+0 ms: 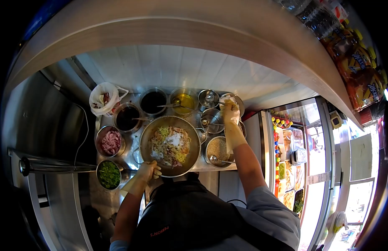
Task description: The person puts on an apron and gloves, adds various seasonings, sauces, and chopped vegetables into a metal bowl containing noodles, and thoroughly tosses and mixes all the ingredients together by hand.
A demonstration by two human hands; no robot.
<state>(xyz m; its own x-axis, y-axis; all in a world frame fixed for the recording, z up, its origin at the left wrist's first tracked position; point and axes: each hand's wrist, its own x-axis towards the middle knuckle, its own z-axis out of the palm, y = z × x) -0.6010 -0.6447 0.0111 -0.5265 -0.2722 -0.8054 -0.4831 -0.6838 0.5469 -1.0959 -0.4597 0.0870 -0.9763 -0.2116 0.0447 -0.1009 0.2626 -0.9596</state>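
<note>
A wide metal pan [171, 146] holds shredded food with white powder on top. My left hand [149, 170], in a pale glove, is at the pan's lower left rim near its side handle, fingers curled; what they grip is too small to make out. My right hand [230, 112], also gloved, reaches over the back right metal bowls, closed on something hidden by the fingers, beside a bowl of white contents [227, 98]. Just below that arm stands a container of tan grains [217, 146] with a spoon in it.
Around the pan stand dark liquids [153, 101], yellow oil [184, 100], sliced onion [111, 142] and chopped greens [108, 174]. A white plastic bag [104, 99] sits at the back left. To the right is a glass display case [292, 159]; a shelf [194, 31] curves overhead.
</note>
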